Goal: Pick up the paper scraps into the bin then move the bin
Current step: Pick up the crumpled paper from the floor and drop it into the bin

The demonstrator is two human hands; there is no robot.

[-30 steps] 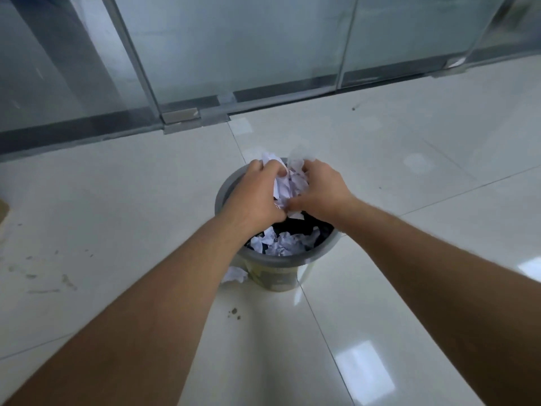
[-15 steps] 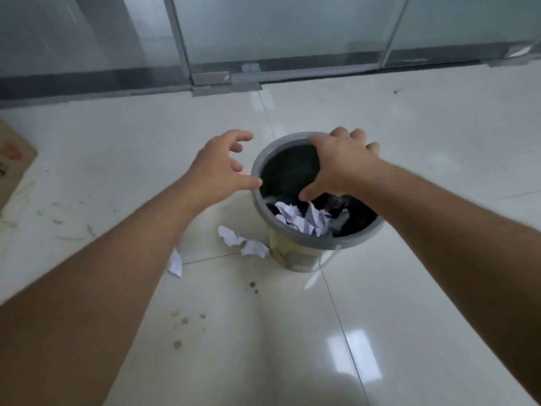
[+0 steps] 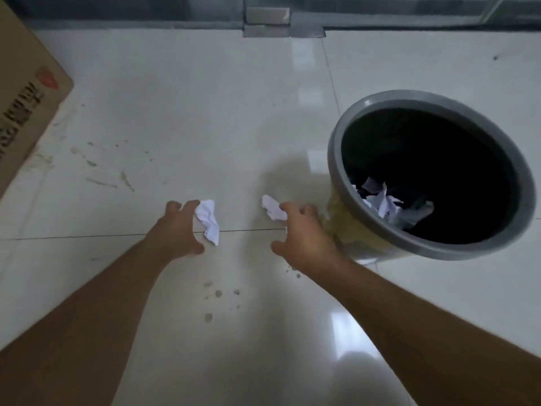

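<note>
A grey-rimmed bin (image 3: 336, 159) stands on the tiled floor at the right, with crumpled white paper (image 3: 380, 200) inside it. Two white paper scraps lie on the floor to its left. My left hand (image 3: 175, 230) is spread low over the floor, fingertips touching the left scrap (image 3: 208, 219). Fingers apart, my right hand (image 3: 304, 235) reaches down beside the bin, its fingertips at the smaller right scrap (image 3: 272, 208). Neither scrap is lifted or enclosed.
A cardboard box (image 3: 23, 106) with red print stands at the far left. A glass door frame with a metal floor fitting (image 3: 268, 20) runs along the top. Dirt marks and droplets (image 3: 218, 294) dot the floor tiles.
Both hands dropped a bundle of paper into the bin, left it and came down to the floor on its left, reaching the two scraps. The view has tilted down and left.
</note>
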